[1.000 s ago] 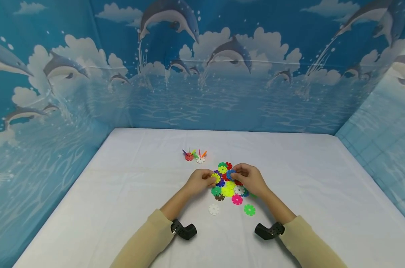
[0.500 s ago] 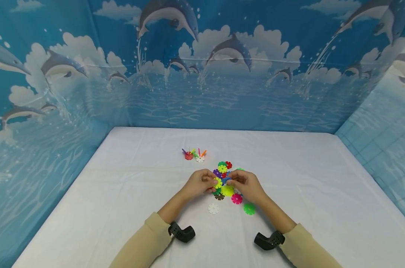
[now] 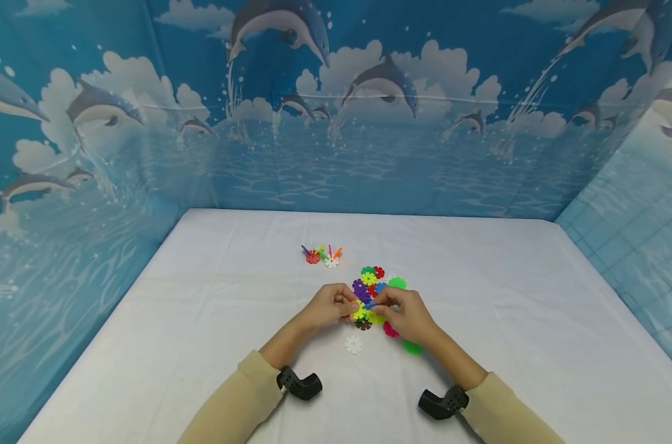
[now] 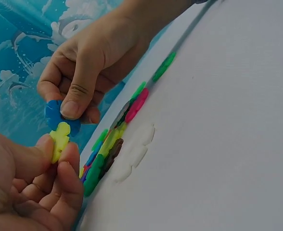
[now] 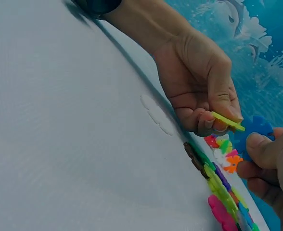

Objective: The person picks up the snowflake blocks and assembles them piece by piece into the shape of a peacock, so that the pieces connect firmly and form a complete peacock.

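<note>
My left hand [image 3: 329, 305] pinches a yellow notched disc [image 4: 60, 142] between thumb and fingers. A blue notched disc [image 5: 255, 135] is held the same way by my right hand [image 3: 406, 313]. The two discs meet edge to edge, turned across each other, raised above the loose discs on the table. Below and around the hands lie several flat plastic discs, among them a brown disc [image 3: 363, 324], a purple disc [image 3: 360, 290] and a pink disc [image 4: 137, 104]. Part of this pile is hidden behind my fingers in the head view.
A white disc [image 3: 353, 344] lies nearer me, and a bright green disc [image 3: 412, 347] lies to its right. Farther back stand two joined-disc pieces, one with a red disc [image 3: 313, 256], one with a white base [image 3: 332, 262]. A dolphin-printed curtain [image 3: 336, 154] borders the white table [image 3: 230, 246].
Both discs have come together: the blue one has moved left and toward me, and turned edge-on. My left hand has shifted slightly nearer with the yellow disc.
</note>
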Demonstrator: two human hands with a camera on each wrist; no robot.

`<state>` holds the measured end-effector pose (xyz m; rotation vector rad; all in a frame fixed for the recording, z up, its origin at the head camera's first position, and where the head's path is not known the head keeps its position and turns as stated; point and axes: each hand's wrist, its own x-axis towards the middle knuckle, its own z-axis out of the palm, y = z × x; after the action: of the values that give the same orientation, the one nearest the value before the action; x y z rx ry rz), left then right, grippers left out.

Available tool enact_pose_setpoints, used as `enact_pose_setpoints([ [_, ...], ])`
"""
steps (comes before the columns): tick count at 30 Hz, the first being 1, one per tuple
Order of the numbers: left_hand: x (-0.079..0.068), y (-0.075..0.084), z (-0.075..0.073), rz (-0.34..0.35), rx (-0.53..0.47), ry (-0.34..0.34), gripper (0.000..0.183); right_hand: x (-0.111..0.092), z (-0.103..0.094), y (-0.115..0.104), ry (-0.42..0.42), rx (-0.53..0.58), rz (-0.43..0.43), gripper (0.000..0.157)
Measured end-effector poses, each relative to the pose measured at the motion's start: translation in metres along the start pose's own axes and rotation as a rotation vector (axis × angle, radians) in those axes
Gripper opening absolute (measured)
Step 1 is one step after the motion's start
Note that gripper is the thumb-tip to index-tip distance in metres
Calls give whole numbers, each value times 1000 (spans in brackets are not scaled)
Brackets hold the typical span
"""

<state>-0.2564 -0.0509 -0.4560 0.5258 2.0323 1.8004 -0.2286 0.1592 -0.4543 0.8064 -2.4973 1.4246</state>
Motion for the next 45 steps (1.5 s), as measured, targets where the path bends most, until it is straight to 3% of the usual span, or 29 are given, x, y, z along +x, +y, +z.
enact_pose_setpoints([
  [11,1,-4,4,-17,-34,17,9,0,-1,-6,-14,-11,13,8],
  [15,3,-7,4,-41,-87,21,12,3,-6,1,-30,21,78,3],
  [18,5,-7,4,-66,-147,27,13,7,-11,4,-28,17,118,15],
  [21,5,-7,3,-78,-238,42,11,14,-15,8,-9,-59,125,22],
  [26,4,-7,0,-88,-388,65,9,33,-13,17,20,-231,179,21],
  [34,5,-9,-4,-104,-529,76,18,59,-3,24,-56,-375,258,32],
  [40,4,-7,-6,-119,-615,87,16,62,-1,25,-49,-354,319,23],
  [45,5,-5,-7,-157,-649,145,13,55,-3,18,1,-281,280,17],
])
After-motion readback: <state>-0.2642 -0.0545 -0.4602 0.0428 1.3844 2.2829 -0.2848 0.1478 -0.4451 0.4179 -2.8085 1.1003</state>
